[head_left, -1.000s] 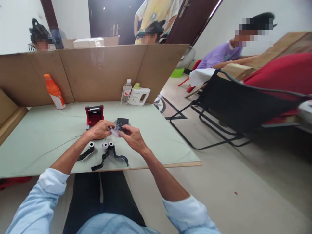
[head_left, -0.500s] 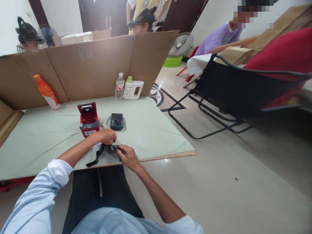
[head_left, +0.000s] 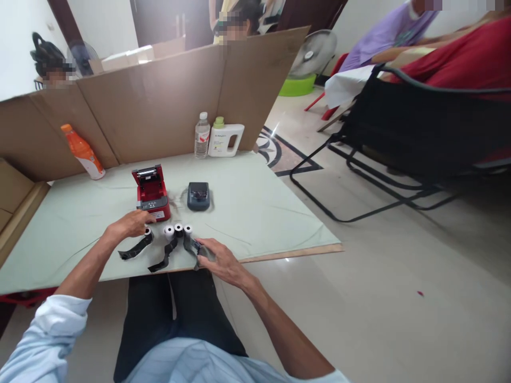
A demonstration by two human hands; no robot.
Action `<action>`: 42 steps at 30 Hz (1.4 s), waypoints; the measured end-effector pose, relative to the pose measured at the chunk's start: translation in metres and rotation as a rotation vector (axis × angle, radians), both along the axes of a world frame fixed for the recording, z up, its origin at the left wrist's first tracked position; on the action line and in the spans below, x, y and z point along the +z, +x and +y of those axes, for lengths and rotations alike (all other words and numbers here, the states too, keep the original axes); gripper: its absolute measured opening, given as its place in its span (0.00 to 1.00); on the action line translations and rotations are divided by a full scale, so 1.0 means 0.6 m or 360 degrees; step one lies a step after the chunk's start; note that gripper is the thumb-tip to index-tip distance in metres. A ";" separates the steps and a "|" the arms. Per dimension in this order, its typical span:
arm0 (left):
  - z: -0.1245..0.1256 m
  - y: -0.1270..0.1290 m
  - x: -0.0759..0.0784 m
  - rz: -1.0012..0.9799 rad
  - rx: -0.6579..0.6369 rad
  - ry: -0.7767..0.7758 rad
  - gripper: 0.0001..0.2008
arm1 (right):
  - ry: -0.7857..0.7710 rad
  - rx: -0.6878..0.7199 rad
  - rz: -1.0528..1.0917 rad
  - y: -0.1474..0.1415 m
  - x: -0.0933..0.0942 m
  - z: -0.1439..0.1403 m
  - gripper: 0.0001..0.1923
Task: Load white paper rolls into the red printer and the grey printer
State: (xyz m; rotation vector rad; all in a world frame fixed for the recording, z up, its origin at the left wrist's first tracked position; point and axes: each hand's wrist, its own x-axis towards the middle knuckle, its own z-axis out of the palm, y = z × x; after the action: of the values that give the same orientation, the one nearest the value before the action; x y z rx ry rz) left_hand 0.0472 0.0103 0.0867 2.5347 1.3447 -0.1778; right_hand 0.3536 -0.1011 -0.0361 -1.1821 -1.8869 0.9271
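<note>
Several small white paper rolls with dark cores stand near the table's front edge, with black strips trailing from them. My left hand has its fingers closed on the leftmost roll, whose black strip runs down to the left. My right hand is open, with thumb and fingers apart around the end of the rightmost black strip. Another black strip lies between them. Behind my left hand sits a red label printer with its lid raised. A dark grey device lies to its right.
An orange bottle, a clear water bottle and a white jug stand along the cardboard screen. The table's right edge meets open floor, with a black folding chair beyond. Other people sit or stand behind the screen and at right.
My left hand has moved left from the middle of the rolls to the leftmost one, uncovering the others. My right hand's fingers have spread around the strip. The view has shifted slightly.
</note>
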 end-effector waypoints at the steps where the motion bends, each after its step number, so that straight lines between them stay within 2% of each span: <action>1: -0.006 -0.007 -0.007 0.0041 0.0001 -0.0019 0.25 | -0.0018 -0.0003 0.0017 0.004 0.008 -0.002 0.24; 4: -0.018 -0.013 -0.021 0.0047 0.0015 -0.0083 0.26 | 0.0005 -0.0088 0.0089 0.013 0.031 -0.001 0.21; 10: -0.034 -0.023 -0.029 -0.0016 0.0041 -0.0097 0.26 | 0.0302 -0.0277 0.0261 -0.003 0.065 0.009 0.13; 13: -0.045 -0.031 -0.045 -0.0084 0.0058 -0.0069 0.28 | 0.0404 -0.0252 0.0323 -0.035 0.086 0.013 0.11; 17: -0.063 -0.033 -0.055 -0.0217 0.0118 0.0068 0.23 | 0.0366 -0.0063 0.0387 -0.086 0.107 0.023 0.11; 20: -0.079 -0.028 -0.033 -0.0456 0.0178 0.0084 0.21 | 0.0113 0.0031 0.0393 -0.123 0.105 0.036 0.16; 22: -0.090 -0.022 -0.009 -0.0791 0.0232 0.0039 0.19 | -0.0097 0.0022 0.0469 -0.148 0.098 0.044 0.27; 25: -0.092 -0.017 0.022 -0.1418 0.0401 -0.0038 0.18 | -0.0355 0.0150 0.0852 -0.187 0.090 0.054 0.40; 28: -0.060 -0.022 0.029 -0.1857 0.0592 -0.0076 0.21 | -0.0543 0.0360 0.1228 -0.220 0.092 0.067 0.42; 30: -0.019 -0.031 0.019 -0.1947 0.0695 -0.0049 0.23 | -0.0598 0.0299 0.1302 -0.234 0.098 0.085 0.43; 33: 0.053 -0.044 -0.009 -0.1859 0.0788 0.0045 0.24 | -0.0599 0.0092 0.1231 -0.247 0.110 0.128 0.38; 36: 0.112 -0.047 -0.041 -0.1726 0.0836 0.0069 0.23 | -0.0620 -0.0014 0.1067 -0.253 0.119 0.179 0.21; 38: 0.137 -0.044 -0.059 -0.1593 0.0822 0.0140 0.21 | -0.0635 -0.0075 0.0958 -0.256 0.123 0.205 0.12; 42: 0.162 -0.041 -0.081 -0.1282 0.0746 0.0318 0.20 | -0.0618 -0.0135 0.0855 -0.255 0.121 0.226 0.09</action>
State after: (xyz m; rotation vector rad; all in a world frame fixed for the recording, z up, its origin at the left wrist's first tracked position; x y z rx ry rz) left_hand 0.0228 0.1074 0.0383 1.9516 1.5520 0.9888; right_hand 0.2005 0.0346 0.0367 -1.0749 -1.2539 1.4398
